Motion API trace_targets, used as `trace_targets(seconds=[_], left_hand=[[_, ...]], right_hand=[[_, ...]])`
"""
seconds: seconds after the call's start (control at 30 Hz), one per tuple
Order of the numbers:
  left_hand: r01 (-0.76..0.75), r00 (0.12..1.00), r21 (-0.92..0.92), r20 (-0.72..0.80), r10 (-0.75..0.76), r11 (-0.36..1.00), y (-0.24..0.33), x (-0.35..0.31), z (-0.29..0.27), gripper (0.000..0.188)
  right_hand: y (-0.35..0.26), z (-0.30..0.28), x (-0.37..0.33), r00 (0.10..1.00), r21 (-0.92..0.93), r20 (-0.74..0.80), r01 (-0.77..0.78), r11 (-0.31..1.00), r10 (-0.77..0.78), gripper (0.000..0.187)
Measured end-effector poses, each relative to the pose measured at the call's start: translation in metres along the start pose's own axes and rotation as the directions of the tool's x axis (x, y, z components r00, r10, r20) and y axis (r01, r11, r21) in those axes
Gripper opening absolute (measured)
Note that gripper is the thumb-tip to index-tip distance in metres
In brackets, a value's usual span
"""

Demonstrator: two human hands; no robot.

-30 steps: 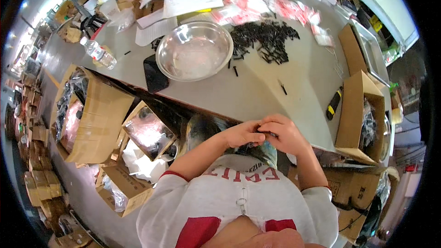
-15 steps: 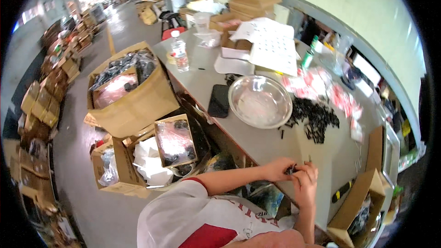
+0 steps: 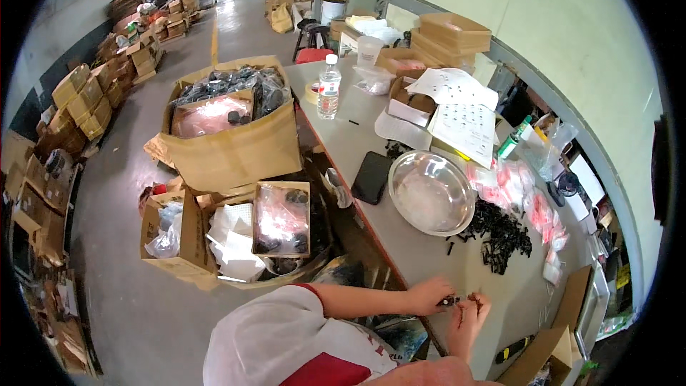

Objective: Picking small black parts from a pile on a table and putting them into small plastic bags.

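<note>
Small black piece (image 3: 448,302) sits pinched in the left hand (image 3: 429,296), the right hand (image 3: 468,319) curled beside it, its hold unclear

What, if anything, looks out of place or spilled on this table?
A heap of small black parts lies loose on the table beside the metal bowl, not in a container. One dark piece lies apart, near the clear bottle. Both look scattered, though this may be intended.
</note>
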State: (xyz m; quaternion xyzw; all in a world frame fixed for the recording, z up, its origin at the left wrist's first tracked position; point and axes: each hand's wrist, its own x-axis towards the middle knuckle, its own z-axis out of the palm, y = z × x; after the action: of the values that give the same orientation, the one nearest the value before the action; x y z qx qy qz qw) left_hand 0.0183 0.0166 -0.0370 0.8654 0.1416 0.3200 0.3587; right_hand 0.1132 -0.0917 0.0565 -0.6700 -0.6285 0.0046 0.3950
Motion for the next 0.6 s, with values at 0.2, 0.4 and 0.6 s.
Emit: trace_targets(seconds=[0.2, 0.4, 0.6], left_hand=[[-0.021, 1.000, -0.002, 0.012, 0.021, 1.000, 0.004, 0.000, -0.013, 0.032], [0.084, 0.994, -0.300, 0.094, -0.058, 0.950, 0.004, 0.007, -0.022, 0.022], [0.027, 0.998, -0.315, 0.070, -0.005, 0.949, 0.011, 0.006, -0.032, 0.020]], right_hand=[[0.015, -0.002, 0.000, 0.977, 0.039, 0.099, -0.191, 0.981, 0.187, 0.010], [0.043, 0.003, -0.012, 0.955, 0.181, 0.096, -0.294, 0.938, 0.281, 0.013], [0.043, 0.001, -0.016, 0.952, 0.236, 0.163, -0.292, 0.927, 0.258, 0.016]])
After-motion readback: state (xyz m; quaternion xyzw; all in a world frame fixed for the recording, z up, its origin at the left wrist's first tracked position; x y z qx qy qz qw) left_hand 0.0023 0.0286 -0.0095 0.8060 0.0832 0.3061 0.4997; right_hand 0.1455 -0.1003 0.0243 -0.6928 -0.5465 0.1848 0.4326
